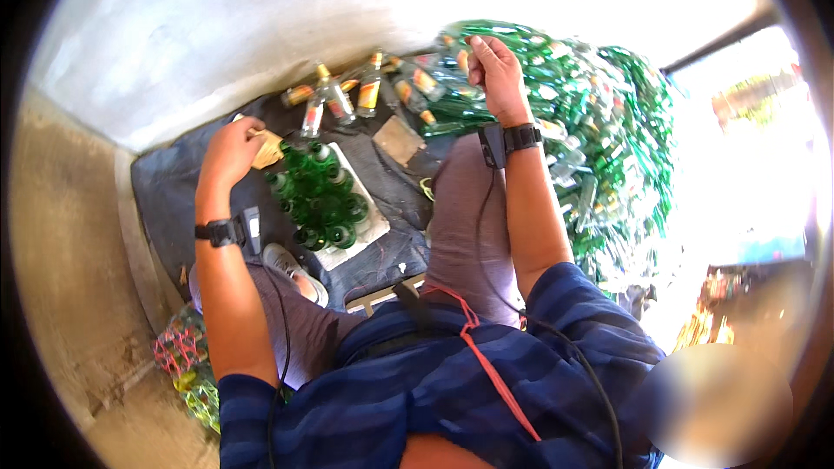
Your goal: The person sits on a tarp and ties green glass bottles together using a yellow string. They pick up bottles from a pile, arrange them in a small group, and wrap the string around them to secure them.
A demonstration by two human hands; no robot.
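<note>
My left hand (230,152) is closed on a tan, crumpled flat piece, perhaps cloth or card (268,150), left of the cluster of green glass bottles (317,195). Those bottles stand upright, close together, on a pale board (369,204). My right hand (499,78) is raised at the far side, over the edge of the big bottle heap (591,130). Its fingers are curled with thumb and forefinger together; whether anything small is pinched there cannot be made out.
Clear bottles with yellow and red labels (369,91) stand and lie along the wall. A brown square piece (399,141) rests on the dark sheet (174,178). Net bags (178,352) lie at the lower left. Cables run along both my arms.
</note>
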